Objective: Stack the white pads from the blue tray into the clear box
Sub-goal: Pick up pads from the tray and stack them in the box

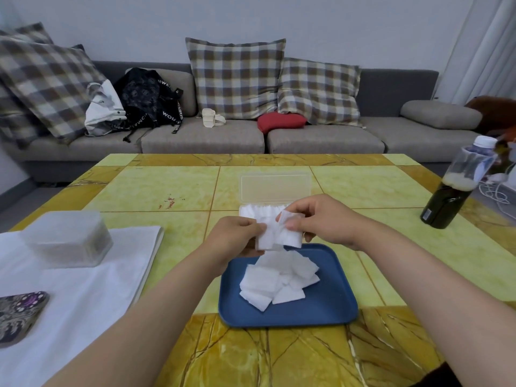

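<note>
Yellow tabletop (167, 188), grey sofa (201, 138) behind. Pinched between left hand (236, 237) and right hand (326, 219): a few white pads (279, 237), likely squared up for neat stacking. Just below, blue tray (335, 297) of loose ones; just beyond, clear box (275, 188), open.

Dark bottle (452, 196), grey sofa (321, 138)
</note>
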`<state>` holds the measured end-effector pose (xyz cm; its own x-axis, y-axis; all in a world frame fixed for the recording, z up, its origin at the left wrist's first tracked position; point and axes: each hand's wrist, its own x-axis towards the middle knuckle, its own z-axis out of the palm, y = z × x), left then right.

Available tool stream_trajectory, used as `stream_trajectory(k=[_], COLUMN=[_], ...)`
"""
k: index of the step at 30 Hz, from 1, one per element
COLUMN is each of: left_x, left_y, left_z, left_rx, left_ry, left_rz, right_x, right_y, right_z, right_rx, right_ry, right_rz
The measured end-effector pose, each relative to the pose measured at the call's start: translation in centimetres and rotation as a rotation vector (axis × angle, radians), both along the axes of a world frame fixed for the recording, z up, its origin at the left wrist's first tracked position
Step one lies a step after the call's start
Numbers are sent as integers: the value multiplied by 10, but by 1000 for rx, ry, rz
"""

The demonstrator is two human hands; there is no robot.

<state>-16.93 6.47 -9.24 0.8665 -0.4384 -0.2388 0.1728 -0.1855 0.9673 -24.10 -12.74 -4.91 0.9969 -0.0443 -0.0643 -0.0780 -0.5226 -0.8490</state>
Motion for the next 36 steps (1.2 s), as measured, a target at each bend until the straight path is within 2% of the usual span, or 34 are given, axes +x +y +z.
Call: stream_trajectory(k=[4, 13, 18, 22, 26, 28, 32, 36], left_x=[-6, -11, -10, -6, 7, 15, 17, 13], left_y=[-5, -8, -9, -3, 7, 14, 17, 13], left_z=[1, 2, 5, 7, 8, 7, 6, 7], left_rx=[-12, -142, -210, -136, -64, -64, -57, -65], left_ry=[26, 125, 173, 58, -51, -63, -55, -65], left_rz=[-85, -69, -106, -118, 112, 233, 295, 277], right_x=[0, 5, 10, 13, 12, 12, 8, 9], right_y=[2, 8, 11, 16, 25, 35, 58, 66], right_z=[0, -2, -6, -10, -18, -22, -38, -44], right_rx=[-63, -26, -146, -219, -319, -392, -671, -707], right_ry=[-35, -68, -94, -153, -259, -180, 143, 201], right_rz=[-25, -110, -120, -183, -256, -151, 159, 229])
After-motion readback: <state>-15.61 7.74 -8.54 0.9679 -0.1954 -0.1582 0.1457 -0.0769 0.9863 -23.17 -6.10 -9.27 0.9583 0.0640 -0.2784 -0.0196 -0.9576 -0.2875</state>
